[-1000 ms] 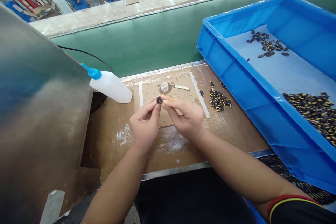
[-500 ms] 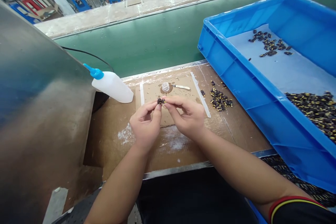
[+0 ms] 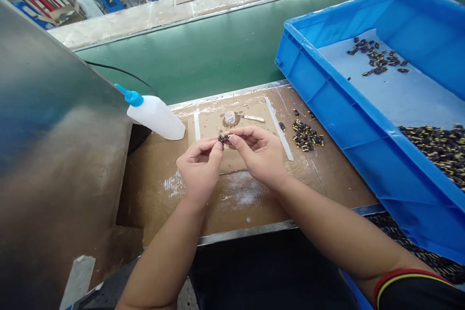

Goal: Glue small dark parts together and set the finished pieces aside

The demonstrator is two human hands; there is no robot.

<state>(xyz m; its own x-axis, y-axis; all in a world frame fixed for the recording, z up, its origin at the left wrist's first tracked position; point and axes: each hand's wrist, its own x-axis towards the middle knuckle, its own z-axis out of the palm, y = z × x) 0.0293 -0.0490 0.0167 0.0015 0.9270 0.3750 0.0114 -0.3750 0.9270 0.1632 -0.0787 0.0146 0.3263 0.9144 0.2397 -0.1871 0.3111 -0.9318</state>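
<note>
Between my two hands, over the cardboard mat, is a small black-and-yellow part [image 3: 224,139]; its exact kind is too small to tell. My left hand [image 3: 200,164] pinches its left end between thumb and forefinger. At the right end, the thumb and fingertips of my right hand [image 3: 262,157] close on it, partly hiding it. Just beyond the fingers stands a small clear cup [image 3: 230,117] on a wet brown patch. A thin tool with a pale handle [image 3: 253,118] lies beside the cup. To the right, a pile of similar black-and-yellow parts [image 3: 307,136] rests on the table.
A white squeeze bottle with a blue nozzle [image 3: 158,117] leans at the left, near a metal panel [image 3: 65,145]. A large blue bin [image 3: 337,101] holding many parts fills the right side. Behind the table runs a green belt [image 3: 189,60]. White tape [image 3: 279,128] edges the mat.
My right thumb and fingers have shifted on the small part, which now looks slightly tilted. My left hand keeps its pinch. The whole view has moved a little.
</note>
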